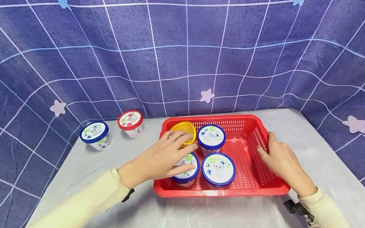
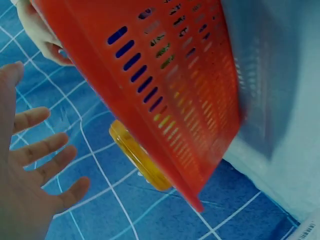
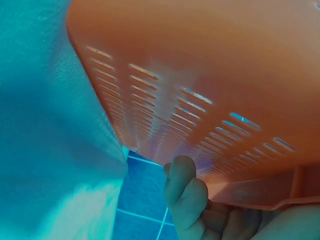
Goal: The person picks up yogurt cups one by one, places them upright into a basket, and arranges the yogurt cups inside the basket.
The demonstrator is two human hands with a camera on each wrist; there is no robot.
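Note:
My left hand point(image 1: 163, 159) hovers over the left side of a red basket point(image 1: 251, 193), fingers spread, with nothing in its grasp. Under its fingers are a tub with a yellow lid point(image 1: 185, 127) and a blue-lidded tub point(image 1: 189, 159), both partly covered by the hand. In the left wrist view the yellow tub point(image 2: 140, 156) pokes above the basket rim, apart from the fingers. Two more blue-lidded tubs, one at the back point(image 1: 211, 136) and one in front point(image 1: 218, 169), sit in the basket's middle. My right hand point(image 1: 285, 160) grips the basket's right rim, fingers point(image 3: 181, 185) curled around it.
Outside the basket, at the table's back left, stand a blue-lidded tub point(image 1: 96, 135) and a red-lidded tub point(image 1: 131, 124). A blue gridded curtain point(image 1: 179, 62) hangs behind the grey table point(image 1: 138, 212) and along its sides.

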